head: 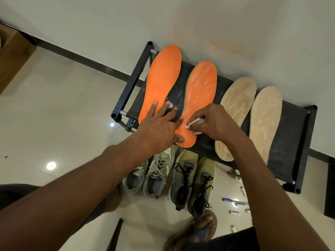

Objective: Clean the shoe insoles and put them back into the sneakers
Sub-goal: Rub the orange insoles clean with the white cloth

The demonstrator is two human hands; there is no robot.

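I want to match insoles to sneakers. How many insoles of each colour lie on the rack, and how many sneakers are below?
Orange insoles: 2
Beige insoles: 2
Grey-green sneakers: 2
Olive sneakers with black laces: 2
Total: 8

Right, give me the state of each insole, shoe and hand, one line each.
Far-left orange insole: flat on rack, clean-looking.
Second orange insole: white streaks, heel being wiped.
Two beige insoles: flat, streaked white.
White cloth: bunched in right hand.
Left hand: spread flat, thumb pinning second insole.
Right hand: grip closed on cloth.
Light green sneakers: on floor, insoles out.
Olive sneakers: on floor, laced.
Rack: dusted white.
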